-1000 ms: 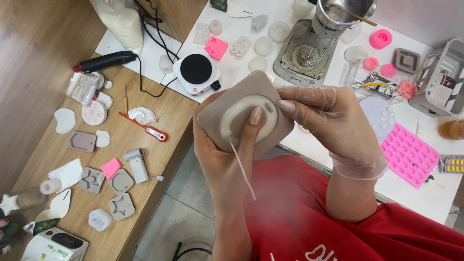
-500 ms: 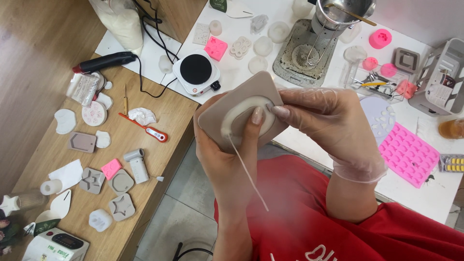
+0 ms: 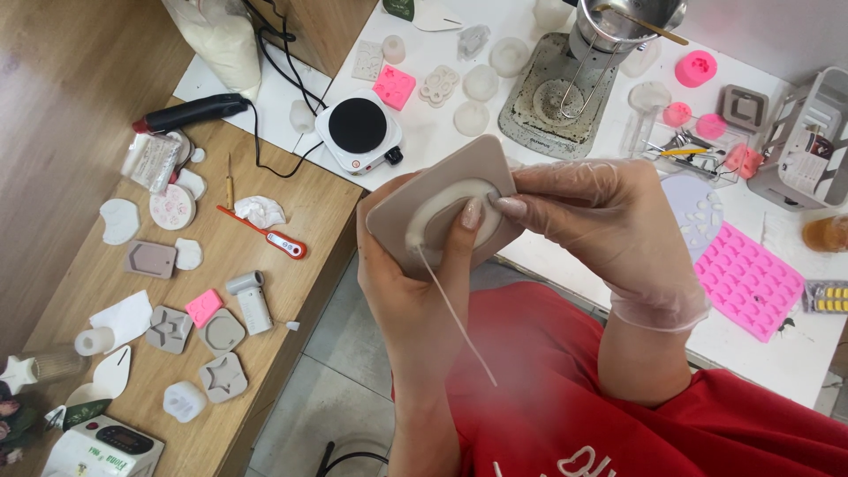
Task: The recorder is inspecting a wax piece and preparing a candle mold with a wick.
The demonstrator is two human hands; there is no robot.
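— Moulds first, over on the wooden tabletop (image 3: 265, 247): star-shaped grey ones (image 3: 221, 378) lie flat with their hollows up, likely so whatever sets in them stays level. A red-tipped thermometer (image 3: 265, 234) lies beside crumpled paper, and a small black-topped hotplate (image 3: 358, 132) stands just past the edge, on the white tabletop (image 3: 442, 132).

— And the hands?

— Both are raised in front of the red shirt, clear of either tabletop. The left hand (image 3: 411, 291), bare, cups the taupe silicone mould (image 3: 442, 208) from beneath, thumb pressed down onto the pale oval cast in its hollow. Holding it tilted toward the camera seems meant to give a good look at the oval.

— What about the string?

— A thin white wick (image 3: 455, 314) hangs from the oval's lower edge and trails down across the left wrist. It hangs loose; neither hand pinches it.

— The other hand?

— The right hand (image 3: 601, 230), in a clear glove, closes on the mould's right edge, fingertips curled over the rim beside the left thumb. So the mould sits between the two hands, gripped from both sides, which I judge is for flexing it.

— Further right?

— A pink tray mould (image 3: 751, 278) with rows of small cavities lies flat on the white tabletop, near the gloved wrist.
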